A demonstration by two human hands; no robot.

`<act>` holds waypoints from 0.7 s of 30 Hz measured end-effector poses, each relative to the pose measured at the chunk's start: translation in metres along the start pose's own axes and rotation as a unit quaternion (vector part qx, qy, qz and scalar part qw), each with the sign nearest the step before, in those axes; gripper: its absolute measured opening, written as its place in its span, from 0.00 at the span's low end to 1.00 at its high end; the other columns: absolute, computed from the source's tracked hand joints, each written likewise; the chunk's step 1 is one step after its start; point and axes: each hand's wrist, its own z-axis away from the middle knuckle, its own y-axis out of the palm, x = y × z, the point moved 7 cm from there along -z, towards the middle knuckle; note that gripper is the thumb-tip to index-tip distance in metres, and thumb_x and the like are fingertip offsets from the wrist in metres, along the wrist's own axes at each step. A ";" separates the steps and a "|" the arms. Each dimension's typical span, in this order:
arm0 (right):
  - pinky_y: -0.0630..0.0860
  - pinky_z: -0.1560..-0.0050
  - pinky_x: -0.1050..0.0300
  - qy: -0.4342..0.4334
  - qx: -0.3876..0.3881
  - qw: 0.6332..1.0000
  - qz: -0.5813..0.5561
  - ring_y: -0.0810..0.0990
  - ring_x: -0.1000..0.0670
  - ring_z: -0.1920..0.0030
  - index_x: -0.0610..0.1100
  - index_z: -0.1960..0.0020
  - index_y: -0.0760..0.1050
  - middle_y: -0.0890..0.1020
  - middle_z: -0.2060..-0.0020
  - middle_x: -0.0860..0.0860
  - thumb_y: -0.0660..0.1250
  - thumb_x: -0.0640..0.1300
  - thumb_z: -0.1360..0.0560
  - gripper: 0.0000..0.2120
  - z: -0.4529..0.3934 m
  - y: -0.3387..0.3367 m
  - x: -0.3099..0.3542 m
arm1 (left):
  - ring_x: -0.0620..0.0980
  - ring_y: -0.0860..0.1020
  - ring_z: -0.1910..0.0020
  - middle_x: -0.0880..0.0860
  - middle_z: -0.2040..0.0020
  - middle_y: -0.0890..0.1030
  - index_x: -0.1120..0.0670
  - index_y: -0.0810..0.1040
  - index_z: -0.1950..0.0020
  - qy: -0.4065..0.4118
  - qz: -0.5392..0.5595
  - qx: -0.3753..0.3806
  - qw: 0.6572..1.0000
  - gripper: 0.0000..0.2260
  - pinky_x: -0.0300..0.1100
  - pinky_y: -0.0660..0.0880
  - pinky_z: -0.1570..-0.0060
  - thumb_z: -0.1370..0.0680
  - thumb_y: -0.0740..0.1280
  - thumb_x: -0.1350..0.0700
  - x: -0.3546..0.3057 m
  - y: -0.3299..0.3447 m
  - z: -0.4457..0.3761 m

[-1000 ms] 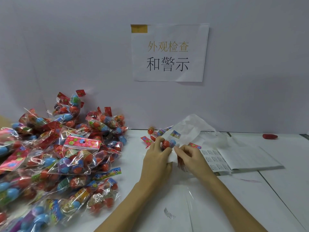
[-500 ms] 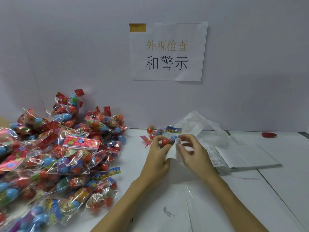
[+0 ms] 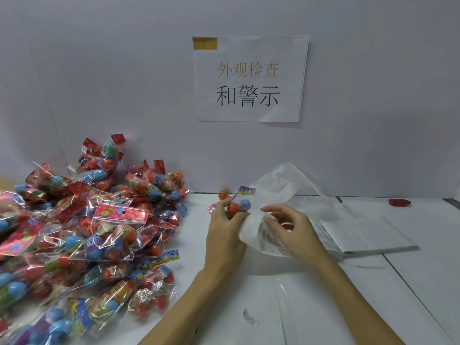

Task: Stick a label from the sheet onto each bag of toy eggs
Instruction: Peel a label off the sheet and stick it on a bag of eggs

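One bag of toy eggs (image 3: 236, 206), with a red egg and a blue egg showing through the clear wrap, lay on the white bench (image 3: 410, 282) under the fingers of the left hand (image 3: 225, 235), which curled round its near end. Just right of that bag, the label sheet (image 3: 270, 236) curled upward, its bare white backing rising behind the bag toward the wall. That left hand also touched the sheet's left edge. To the right of the bag, the right hand (image 3: 292, 231) pinched a label at the printed part of the sheet between thumb and forefinger, the other fingers loosely bent. Further right of the bag lay a flat stack of paper (image 3: 368, 235), and beyond it a small red object (image 3: 399, 202) near the wall. Left of the bag rose a large heap of bagged eggs (image 3: 82, 235). Above the bag, a paper sign (image 3: 250, 79) with Chinese characters hung on the wall.
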 end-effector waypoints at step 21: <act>0.77 0.52 0.70 -0.056 -0.018 0.990 0.128 0.84 0.63 0.52 0.59 0.51 0.73 0.84 0.59 0.67 0.76 0.51 0.23 0.11 0.003 -0.001 0.007 | 0.53 0.74 0.35 0.52 0.30 0.71 0.51 0.82 0.33 -0.022 -0.042 0.036 0.998 0.18 0.45 0.77 0.36 0.22 0.75 0.49 0.002 0.003 0.000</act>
